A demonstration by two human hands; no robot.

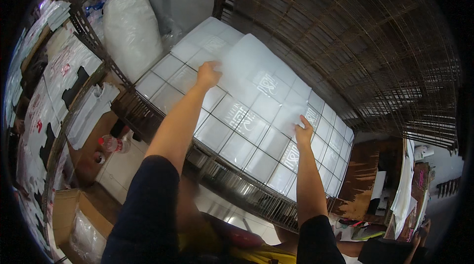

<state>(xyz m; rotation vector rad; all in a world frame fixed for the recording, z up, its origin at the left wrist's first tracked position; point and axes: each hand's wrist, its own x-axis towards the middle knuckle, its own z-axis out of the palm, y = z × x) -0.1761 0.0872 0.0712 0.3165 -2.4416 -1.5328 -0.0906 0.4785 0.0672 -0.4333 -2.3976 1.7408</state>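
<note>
A frosted, translucent plastic sheet (249, 61) with white print is stretched between my hands, over a wire rack. Its near left edge is pinched in my left hand (210, 75), whose fingers are closed. Closer to me and further right, my right hand (303, 131) grips the sheet's other end, thumb pointing up. I cannot tell whether the sheet is a single layer or a flat bag. Under it, similar translucent printed sheets (234, 118) lie on the wire rack (237, 172), whose grid shows through them.
Raised wire rack shelves (345, 32) lean at the upper right. A stuffed white sack (131, 32) stands back left. Shelves of stacked printed material (54, 86) line the left side. A cardboard box (66, 214) and a plastic bottle (111, 143) are low left; a wooden board (363, 175) is right.
</note>
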